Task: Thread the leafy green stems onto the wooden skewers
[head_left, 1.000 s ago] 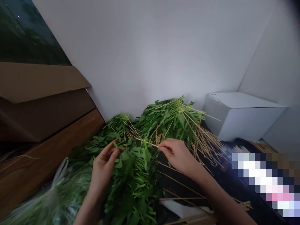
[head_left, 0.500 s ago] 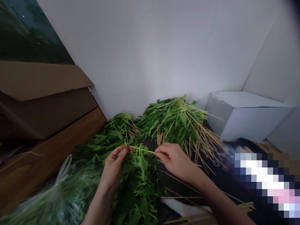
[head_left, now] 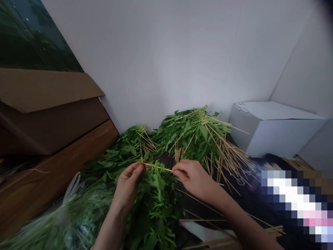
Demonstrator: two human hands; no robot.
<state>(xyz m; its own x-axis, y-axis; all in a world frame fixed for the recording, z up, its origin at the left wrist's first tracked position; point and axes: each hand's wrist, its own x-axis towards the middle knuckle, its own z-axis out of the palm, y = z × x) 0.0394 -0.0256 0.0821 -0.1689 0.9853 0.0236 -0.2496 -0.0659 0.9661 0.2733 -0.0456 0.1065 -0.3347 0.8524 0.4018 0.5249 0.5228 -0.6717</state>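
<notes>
Between my hands runs a thin wooden skewer [head_left: 168, 169], nearly level, with several green leafy stems [head_left: 157, 170] threaded on it and their leaves hanging down. My left hand [head_left: 131, 177] pinches a green stem at the skewer's left end. The fingers of my right hand [head_left: 191, 175] are closed on the skewer's right end. Below lies a heap of loose leafy greens [head_left: 158, 222]. Beyond my hands, a large pile of greens on skewers [head_left: 192, 128] leans by the wall, with a smaller skewered bunch [head_left: 136, 132] to its left.
A clear plastic bag of greens [head_left: 70, 215] lies at the lower left. Loose skewers [head_left: 215, 243] rest at the lower right. A cardboard box [head_left: 52, 114] stands left on a wooden surface [head_left: 88, 149]; a white box [head_left: 283, 133] sits right, against the wall [head_left: 169, 52].
Both hands hold almost the same position. My left hand and the stem it pinches have shifted very slightly to the right.
</notes>
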